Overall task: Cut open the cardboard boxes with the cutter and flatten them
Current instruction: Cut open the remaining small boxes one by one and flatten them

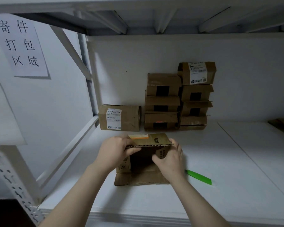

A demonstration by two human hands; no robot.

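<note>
Shelf (pixel 236 161): white board of a metal rack, running from the near edge to a white back wall (pixel 228 63); the underside of the next shelf, with pale cross-bars, is overhead.
Open box (pixel 143 163): brown cardboard, in the middle of the shelf near the front, lying on its side with its dark mouth toward the camera. Its upper flap (pixel 152 140) sticks out level, showing its corrugated edge and an orange sticker on top. Its lower flap (pixel 143 179) lies flat on the shelf. Printed side flaps stand at left and right.
Left hand (pixel 115 151): grasps the left end of the upper flap, fingers over it, thumb beneath.
Right hand (pixel 170 159): grasps the right side of the box, fingers round the outer corner, thumb on the printed side flap.
Cutter (pixel 199 176): green, lying on the shelf just right of the right wrist, touched by neither hand, slanting away to the right; the blade cannot be made out.
Labelled box (pixel 121 117): closed, against the back wall behind the open box, white shipping label facing out.
Left stack (pixel 162 102): three brown boxes, right of the labelled box, with black patches on their fronts.
Right stack (pixel 197 95): four boxes close against the left stack, the top one bearing a white label.
Sign (pixel 21 45): white paper with black characters, on the left wall.
Rack post (pixel 15 185): white, slotted, at lower left.
</note>
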